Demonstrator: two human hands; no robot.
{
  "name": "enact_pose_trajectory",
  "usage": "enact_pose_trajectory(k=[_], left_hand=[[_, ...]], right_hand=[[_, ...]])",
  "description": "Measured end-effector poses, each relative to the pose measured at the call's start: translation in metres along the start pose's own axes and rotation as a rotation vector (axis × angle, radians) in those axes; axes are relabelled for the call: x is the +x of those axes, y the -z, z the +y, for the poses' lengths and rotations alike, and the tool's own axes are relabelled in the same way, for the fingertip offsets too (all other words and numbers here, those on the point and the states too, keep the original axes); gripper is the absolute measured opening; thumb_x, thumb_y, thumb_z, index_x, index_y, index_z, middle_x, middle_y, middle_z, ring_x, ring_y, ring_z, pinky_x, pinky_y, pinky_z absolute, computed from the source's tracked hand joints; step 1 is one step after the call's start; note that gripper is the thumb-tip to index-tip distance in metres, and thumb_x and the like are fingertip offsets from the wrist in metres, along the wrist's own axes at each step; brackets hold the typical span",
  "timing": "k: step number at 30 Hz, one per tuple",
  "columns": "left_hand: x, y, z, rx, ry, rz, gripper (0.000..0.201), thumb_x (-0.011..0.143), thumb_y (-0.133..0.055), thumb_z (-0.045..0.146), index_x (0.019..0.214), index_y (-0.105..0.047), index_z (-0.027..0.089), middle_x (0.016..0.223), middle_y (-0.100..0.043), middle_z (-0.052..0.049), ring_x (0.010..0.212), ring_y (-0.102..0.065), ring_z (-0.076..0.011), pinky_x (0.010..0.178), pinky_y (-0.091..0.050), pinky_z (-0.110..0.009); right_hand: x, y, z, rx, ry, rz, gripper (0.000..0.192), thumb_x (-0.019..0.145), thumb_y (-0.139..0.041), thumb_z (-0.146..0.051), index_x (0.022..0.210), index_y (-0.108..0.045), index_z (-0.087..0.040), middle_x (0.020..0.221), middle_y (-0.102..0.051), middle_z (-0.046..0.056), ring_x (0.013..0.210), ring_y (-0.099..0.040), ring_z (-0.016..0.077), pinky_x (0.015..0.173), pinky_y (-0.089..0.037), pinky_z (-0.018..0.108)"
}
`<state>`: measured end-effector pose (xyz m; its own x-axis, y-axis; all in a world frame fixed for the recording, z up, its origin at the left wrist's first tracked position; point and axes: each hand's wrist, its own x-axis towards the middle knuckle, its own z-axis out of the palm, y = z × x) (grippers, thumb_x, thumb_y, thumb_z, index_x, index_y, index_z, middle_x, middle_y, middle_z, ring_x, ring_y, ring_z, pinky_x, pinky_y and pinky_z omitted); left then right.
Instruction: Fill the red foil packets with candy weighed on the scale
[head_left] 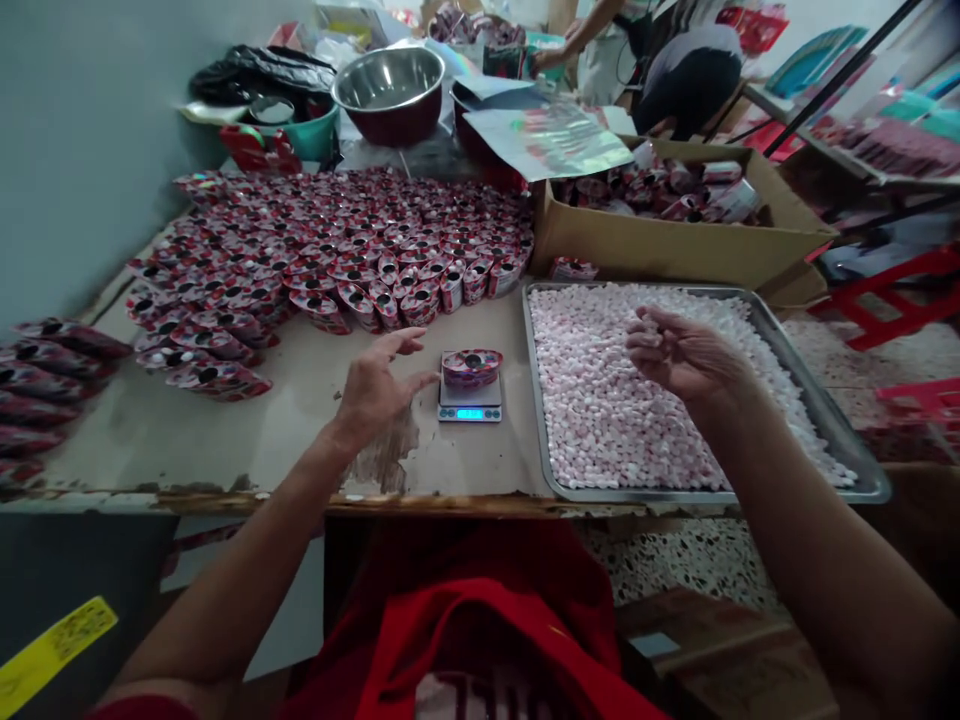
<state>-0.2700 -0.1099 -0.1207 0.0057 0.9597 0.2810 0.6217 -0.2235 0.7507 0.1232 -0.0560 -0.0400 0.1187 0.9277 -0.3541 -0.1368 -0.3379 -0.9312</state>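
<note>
On the table point(247, 440), a small digital scale point(470, 402) is set just left of a wide metal tray point(840, 430), and a red open pouch point(471, 367) is stood upright on its platform. The scale's blue display is lit, but its reading cannot be made out. The left hand point(373, 390) is held beside the scale, palm down and fingers spread loosely; its thumb is stretched toward the pouch and comes very near it, though contact cannot be confirmed, and nothing is gripped. The right hand point(679, 352) is raised over the tray, which is filled with small pink and white candies point(607, 420). The fingers of this hand are curled inward into a loose closed grip; whether candies are held inside cannot be told from this view.

Behind the scale, many more red pouches point(337, 250) are laid in overlapping rows across the table, with further ones piled at the left edge point(37, 380). A cardboard box point(675, 245) with packets in it is placed behind the tray, touching its far rim or nearly so. A steel bowl point(390, 85) is seen at the far end, next to a green basin point(311, 130) and shiny foil sheets point(547, 135). Another person point(675, 70) is bent over at the back right, well apart from the scale. Red stools point(900, 300) are seen at the right.
</note>
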Motion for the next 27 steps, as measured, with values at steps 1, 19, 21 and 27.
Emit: enact_pose_trajectory(k=[1,19,21,27], left_hand=[[0.001,-0.008,0.000,-0.001,0.023,-0.015,0.064,0.081,-0.088,0.032,0.140,-0.066,0.020,0.128,-0.076,-0.011,0.117,-0.071,-0.0275,0.108,-0.057,-0.046],[0.002,0.016,-0.028,-0.115,0.249,-0.079,0.056,0.082,-0.085,0.038,0.134,-0.069,0.023,0.131,-0.075,-0.010,0.117,-0.071,-0.0300,0.104,-0.055,-0.050],[0.000,0.019,-0.029,-0.118,0.244,-0.075,0.057,0.082,-0.085,0.037,0.135,-0.069,0.024,0.132,-0.075,-0.010,0.118,-0.070,-0.0300,0.105,-0.055,-0.050],[-0.006,0.027,-0.030,-0.090,0.220,-0.095,0.056,0.084,-0.084,0.036,0.136,-0.068,0.022,0.133,-0.075,-0.012,0.117,-0.071,-0.0292,0.107,-0.057,-0.049]], right_hand=[[0.001,-0.002,-0.001,0.047,-0.028,-0.018,0.020,0.101,-0.054,-0.012,0.084,-0.057,-0.022,0.072,-0.042,-0.003,0.054,-0.032,0.0089,0.044,-0.033,0.017],[0.006,-0.148,0.040,-0.940,0.467,-0.599,0.010,0.090,-0.074,-0.024,0.092,-0.081,-0.018,0.064,-0.059,-0.003,0.063,-0.050,0.0124,0.062,-0.034,0.025],[0.006,-0.152,0.041,-1.052,0.491,-0.559,0.010,0.089,-0.076,-0.019,0.096,-0.083,-0.019,0.066,-0.063,-0.002,0.065,-0.054,0.0133,0.065,-0.036,0.026],[0.007,-0.154,0.052,-0.938,0.411,-0.567,0.012,0.086,-0.080,-0.021,0.097,-0.084,-0.017,0.075,-0.071,0.000,0.067,-0.057,0.0130,0.066,-0.041,0.026]])
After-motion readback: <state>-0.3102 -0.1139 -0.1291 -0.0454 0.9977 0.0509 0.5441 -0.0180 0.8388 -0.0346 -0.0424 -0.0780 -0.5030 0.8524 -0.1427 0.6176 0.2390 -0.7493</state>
